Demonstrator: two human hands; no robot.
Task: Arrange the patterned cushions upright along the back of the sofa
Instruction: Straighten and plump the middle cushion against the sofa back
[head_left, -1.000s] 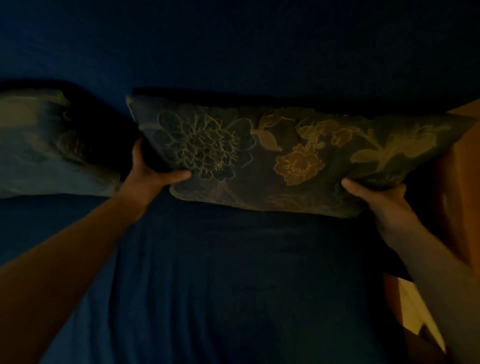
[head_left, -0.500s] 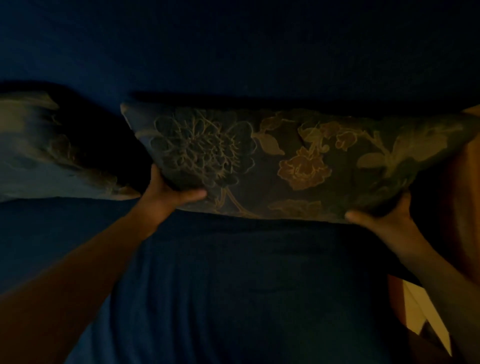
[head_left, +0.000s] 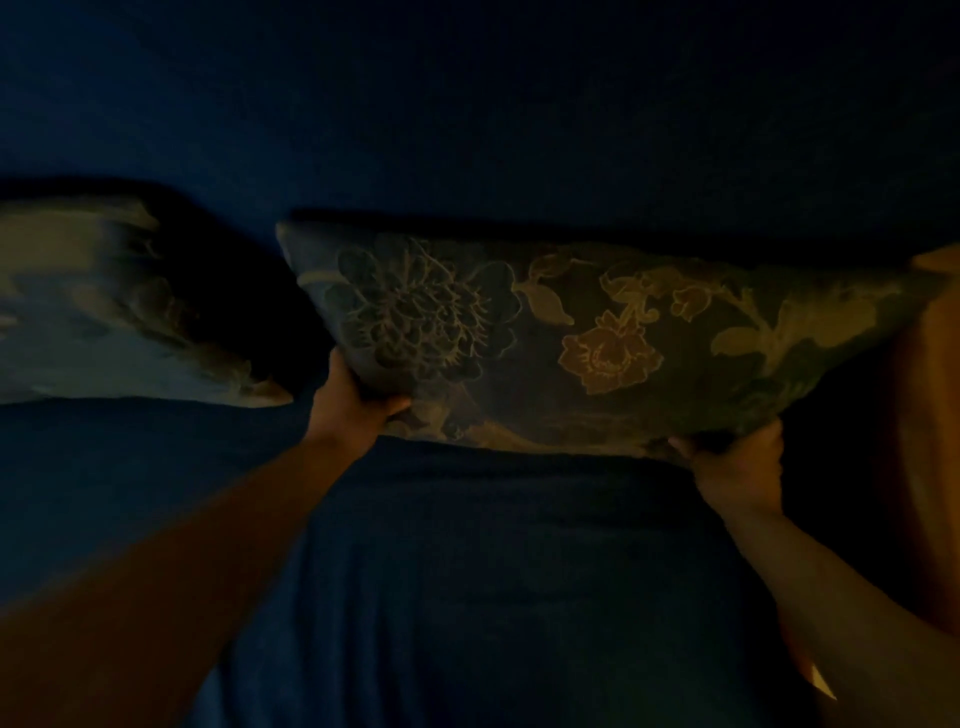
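A dark floral cushion (head_left: 597, 338) stands on its long edge against the blue sofa back (head_left: 467, 130), in the middle and right of the dim view. My left hand (head_left: 348, 405) grips its lower left corner, thumb on the front face. My right hand (head_left: 737, 462) holds its lower right edge from beneath. A second patterned cushion (head_left: 104, 312) leans against the sofa back at the far left, apart from the first by a dark gap.
The blue sofa seat (head_left: 493, 571) spreads below the cushions. An orange-brown wooden armrest or side panel (head_left: 924, 415) rises at the right edge, touching the held cushion's right end. Lighting is very low.
Both hands slid down along the cushion's bottom edge, from the sides to under its lower corners. The cushion shifted slightly lower and stands a little more upright.
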